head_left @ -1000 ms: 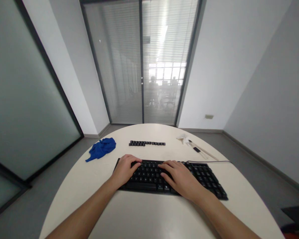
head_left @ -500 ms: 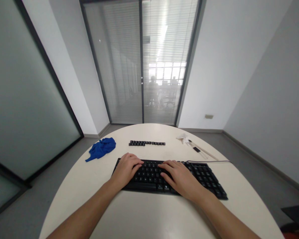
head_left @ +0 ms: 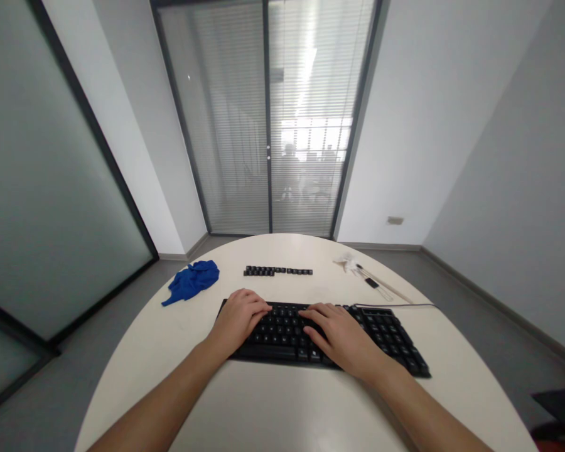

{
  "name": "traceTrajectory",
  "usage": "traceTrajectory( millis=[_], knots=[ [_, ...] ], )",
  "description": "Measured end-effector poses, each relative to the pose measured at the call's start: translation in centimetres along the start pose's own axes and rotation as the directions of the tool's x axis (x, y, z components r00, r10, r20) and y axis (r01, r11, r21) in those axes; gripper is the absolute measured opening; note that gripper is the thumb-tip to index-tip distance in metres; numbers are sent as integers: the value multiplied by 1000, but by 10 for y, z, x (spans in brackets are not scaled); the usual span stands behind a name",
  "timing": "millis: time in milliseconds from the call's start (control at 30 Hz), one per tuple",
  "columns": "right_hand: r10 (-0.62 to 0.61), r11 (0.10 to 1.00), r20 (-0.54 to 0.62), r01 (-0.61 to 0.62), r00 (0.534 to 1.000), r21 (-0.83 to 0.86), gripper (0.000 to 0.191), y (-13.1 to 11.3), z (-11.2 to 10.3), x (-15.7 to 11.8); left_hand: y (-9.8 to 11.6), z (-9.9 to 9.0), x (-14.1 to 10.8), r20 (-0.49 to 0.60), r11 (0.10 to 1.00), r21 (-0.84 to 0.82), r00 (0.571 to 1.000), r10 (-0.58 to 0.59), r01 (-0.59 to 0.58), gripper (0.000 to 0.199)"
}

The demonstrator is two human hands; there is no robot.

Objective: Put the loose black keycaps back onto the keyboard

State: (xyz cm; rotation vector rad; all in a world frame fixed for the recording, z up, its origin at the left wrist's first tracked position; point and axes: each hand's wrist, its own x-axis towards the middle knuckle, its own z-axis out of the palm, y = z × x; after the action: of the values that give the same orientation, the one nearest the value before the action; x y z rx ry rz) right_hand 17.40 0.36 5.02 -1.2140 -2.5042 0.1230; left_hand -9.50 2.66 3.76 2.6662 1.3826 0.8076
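Note:
A black keyboard [head_left: 282,333] lies in front of me on the round pale table [head_left: 263,408]. Over its left end rests my left hand [head_left: 240,319], palm down, fingers stretched toward the upper keys. My right hand [head_left: 341,336] lies across the keyboard right of the middle, its fingers extended over the keys and its thumb apart. Neither hand grips anything. Beyond the keyboard, several loose black keycaps [head_left: 260,271] are lined up in rows. The keys under both palms are hidden.
A crumpled blue cloth [head_left: 193,280] lies at the left. At the right are a white feathery tuft [head_left: 347,262], a wire tool with a black part [head_left: 371,283] and a thin stick [head_left: 390,290]. The keyboard's cable [head_left: 409,306] crosses the table's right edge.

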Motion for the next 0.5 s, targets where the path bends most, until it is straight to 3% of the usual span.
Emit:
traceTrajectory(
  millis=[100, 333, 500],
  knots=[
    [-7, 1000, -8, 7, 1000, 5, 29, 1, 1, 0, 3, -2, 0, 14, 997, 55, 999, 50, -51, 12],
    [-12, 1000, -25, 12, 1000, 6, 30, 4, 4, -1, 5, -6, -2, 45, 996, 71, 998, 43, -46, 13],
    [-7, 1000, -17, 8, 1000, 2, 29, 3, 3, -1, 15, -17, -2, 122, 994, 90, 991, 55, -67, 15]
  ],
)
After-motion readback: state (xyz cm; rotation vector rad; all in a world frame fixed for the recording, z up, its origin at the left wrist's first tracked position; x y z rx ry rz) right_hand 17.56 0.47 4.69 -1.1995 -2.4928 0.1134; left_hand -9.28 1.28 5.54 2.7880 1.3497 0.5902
